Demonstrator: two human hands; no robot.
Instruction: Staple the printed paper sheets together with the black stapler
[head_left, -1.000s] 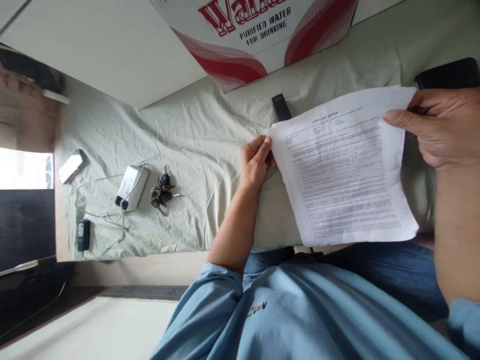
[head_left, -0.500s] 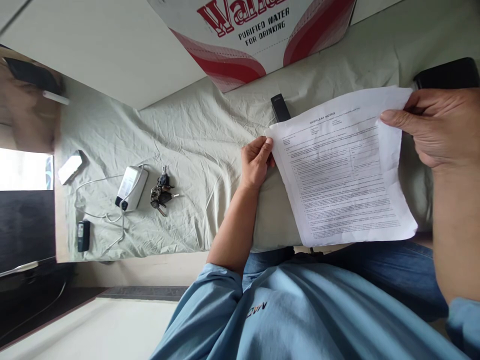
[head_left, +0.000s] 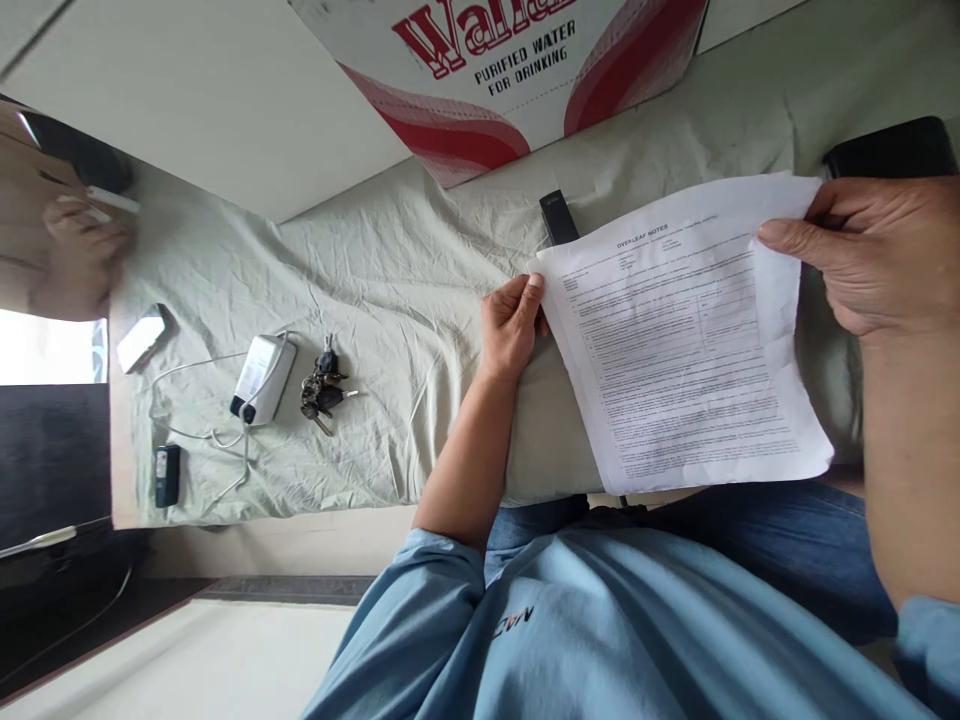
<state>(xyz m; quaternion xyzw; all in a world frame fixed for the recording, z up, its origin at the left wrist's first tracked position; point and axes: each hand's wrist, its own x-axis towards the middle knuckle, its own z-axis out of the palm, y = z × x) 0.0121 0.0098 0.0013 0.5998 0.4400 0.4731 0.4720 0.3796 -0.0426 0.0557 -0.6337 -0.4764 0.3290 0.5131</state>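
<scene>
A printed sheet of paper (head_left: 682,350), headed "Overleaf Notes", is stretched between my two hands above the front edge of the cloth-covered table. My left hand (head_left: 514,320) pinches its upper left corner, thumb on top. The upper right corner is gripped by my right hand (head_left: 885,250), also with the thumb over the print; the fingers behind the paper are hidden. Just behind the sheet's top left edge lies a small black object (head_left: 557,217), partly covered by the paper.
A carton of drinking water (head_left: 480,90) stands at the back. A black case-like object (head_left: 892,148) lies far right. On the left are keys (head_left: 325,385), a white device with a cable (head_left: 262,380), a phone-like object (head_left: 142,337) and a small black device (head_left: 167,474). Another person's hand (head_left: 86,235) shows at far left.
The other person's hand at far left has come into clearer view near the white stick-like object. My hands and the sheet stay almost still.
</scene>
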